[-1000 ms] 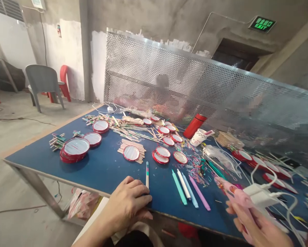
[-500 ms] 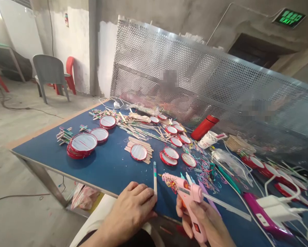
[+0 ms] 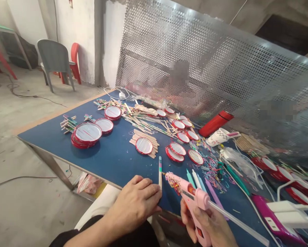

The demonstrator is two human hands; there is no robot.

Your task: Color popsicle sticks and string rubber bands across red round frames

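Pressed-together left fingers (image 3: 146, 188) hold a striped craft stick (image 3: 160, 173); right fingers (image 3: 202, 219) wrap a pink glue gun (image 3: 191, 193), markings unreadable.

View: worn on the person's head, looking from above the tabletop's near edge
Faces: forward and down across the tabletop (image 3: 110, 168)
Nearest: left hand (image 3: 134, 206) and right hand (image 3: 207, 226), at the bottom of the view

Glossy pink plastic is seen on the glue gun (image 3: 192, 199), and matt, lightly painted wood on the craft stick (image 3: 160, 175) at lower centre. Bright perforated sheet metal (image 3: 195, 68) fills the upper centre. Rough grey concrete is shown on the floor (image 3: 27, 144) at left, and a smooth blue finish on the table (image 3: 105, 164).
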